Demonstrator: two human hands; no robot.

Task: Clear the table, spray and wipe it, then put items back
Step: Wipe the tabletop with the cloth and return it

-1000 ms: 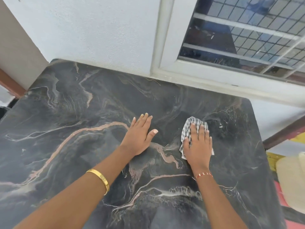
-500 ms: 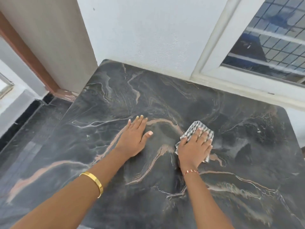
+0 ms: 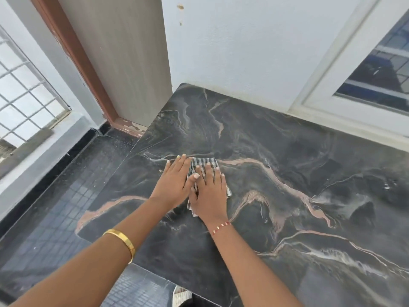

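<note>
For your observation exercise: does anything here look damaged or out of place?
Yes: the brown door frame is chipped, paint flaking near the floor. The checked cloth lies flat under the right hand on the table.

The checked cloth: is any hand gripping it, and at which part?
No hand grips it. The right hand lies flat on the middle of the checked cloth, pressing it against the table. The left hand rests flat, its thumb touching the cloth's left edge.
</note>
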